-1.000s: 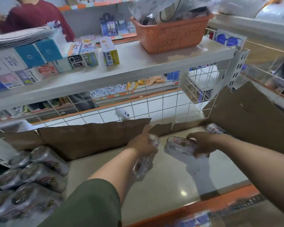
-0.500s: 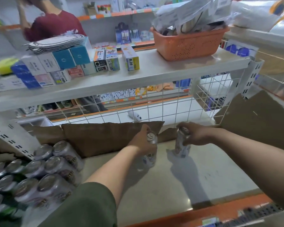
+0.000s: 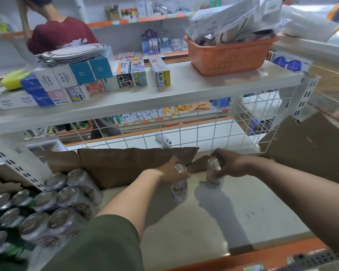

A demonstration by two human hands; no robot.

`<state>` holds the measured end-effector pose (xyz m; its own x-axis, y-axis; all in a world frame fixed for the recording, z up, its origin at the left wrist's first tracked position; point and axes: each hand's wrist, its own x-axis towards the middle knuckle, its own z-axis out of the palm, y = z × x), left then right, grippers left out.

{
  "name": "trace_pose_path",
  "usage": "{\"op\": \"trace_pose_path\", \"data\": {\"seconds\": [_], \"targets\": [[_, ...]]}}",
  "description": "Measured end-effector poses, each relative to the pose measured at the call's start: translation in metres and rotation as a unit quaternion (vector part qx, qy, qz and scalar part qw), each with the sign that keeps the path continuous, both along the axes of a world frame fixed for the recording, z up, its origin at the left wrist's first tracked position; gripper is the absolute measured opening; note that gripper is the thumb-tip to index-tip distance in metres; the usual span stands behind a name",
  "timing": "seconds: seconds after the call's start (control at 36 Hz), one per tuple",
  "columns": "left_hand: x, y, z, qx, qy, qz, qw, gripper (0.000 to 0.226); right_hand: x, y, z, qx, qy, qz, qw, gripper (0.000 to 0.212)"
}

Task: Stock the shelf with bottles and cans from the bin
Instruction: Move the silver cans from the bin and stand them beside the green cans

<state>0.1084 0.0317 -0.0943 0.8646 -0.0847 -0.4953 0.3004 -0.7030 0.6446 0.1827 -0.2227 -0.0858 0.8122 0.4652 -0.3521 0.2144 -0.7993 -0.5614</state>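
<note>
Left hand [image 3: 169,171] grips can [image 3: 179,185]; right hand [image 3: 232,165] grips second can [image 3: 214,176] just beside; both upright over shelf [image 3: 252,216].

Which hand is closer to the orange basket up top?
Right. The right hand, holding a can, is almost straight below the orange basket; the left hand, holding another can, sits farther left.

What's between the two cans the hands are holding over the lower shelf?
Nothing. In the head view, only bare shelf shows between the left can and the right can.
</note>
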Motion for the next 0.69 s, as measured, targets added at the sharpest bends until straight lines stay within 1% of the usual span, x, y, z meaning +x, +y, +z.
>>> {"op": "trace_pose_path", "data": {"seconds": [0.11,0.14,0.25,0.31,0.36,0.5,0.56,0.64,0.69], "targets": [[0.0,0.0,0.0,0.006,0.0,-0.006,1.0,0.058,0.002,0.006,-0.002,-0.005,0.008,0.031,0.999,0.055],[-0.001,0.0,0.001,0.009,-0.001,-0.008,1.0,0.057,0.003,0.008,-0.002,-0.007,0.004,0.035,0.999,0.055],[-0.002,0.0,0.002,0.015,0.002,-0.01,1.0,0.055,0.008,0.017,0.006,-0.04,-0.004,0.043,0.998,0.074],[-0.002,0.0,0.002,0.015,0.003,-0.007,1.0,0.055,0.009,0.018,0.01,-0.047,-0.003,0.035,0.998,0.074],[-0.001,0.0,0.001,0.013,0.003,-0.004,1.0,0.054,0.012,0.019,0.009,-0.041,-0.013,0.029,0.999,0.068],[0.0,-0.001,0.002,0.013,0.007,-0.004,1.0,0.056,0.014,0.02,-0.006,0.007,-0.069,0.025,0.997,0.036],[0.0,-0.001,0.003,0.014,0.008,-0.005,1.0,0.056,0.013,0.024,-0.01,0.027,-0.059,0.032,0.997,0.027],[-0.002,-0.001,0.004,0.018,0.003,-0.004,1.0,0.054,0.009,0.033,-0.013,0.04,0.004,0.063,0.997,0.036],[-0.002,0.0,0.003,0.025,-0.001,-0.004,1.0,0.052,0.008,0.039,-0.015,0.024,0.007,0.084,0.996,0.045]]}}
